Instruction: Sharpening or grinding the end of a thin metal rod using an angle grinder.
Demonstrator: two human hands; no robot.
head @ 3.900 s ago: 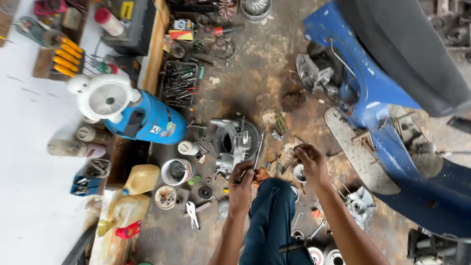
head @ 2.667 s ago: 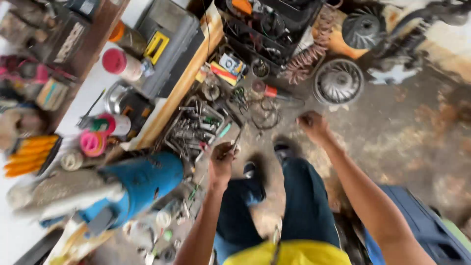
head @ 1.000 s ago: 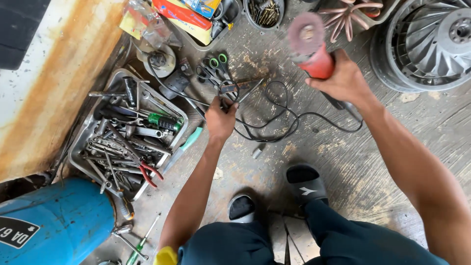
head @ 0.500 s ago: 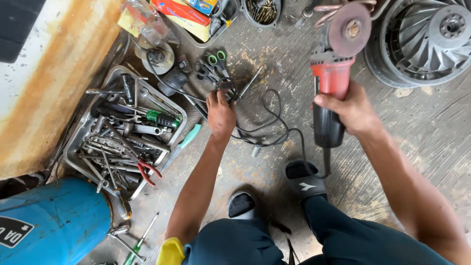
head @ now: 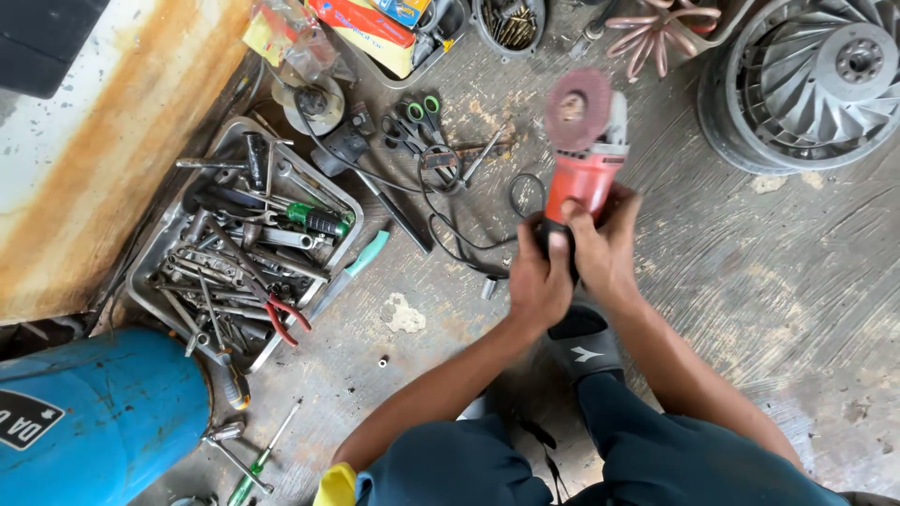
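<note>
I hold the red angle grinder [head: 583, 178] in both hands above the concrete floor [head: 769, 281], its pinkish flap disc [head: 577, 109] pointing to the far side. My left hand [head: 539, 276] is clamped around the rear of the grinder body, my right hand [head: 605, 245] closed on it just beside. The disc looks blurred; I cannot tell whether it spins. No workpiece is under the disc, so I judge grinding not yet begun. Its black cord [head: 450, 220] trails left on the floor. Packaging: a flat red and yellow box [head: 370, 33] sits far left of centre in a tray; a black label [head: 33, 417] shows on the blue cylinder [head: 94, 422] near left. A metal tray of hand tools [head: 239, 244] lies left.
</note>
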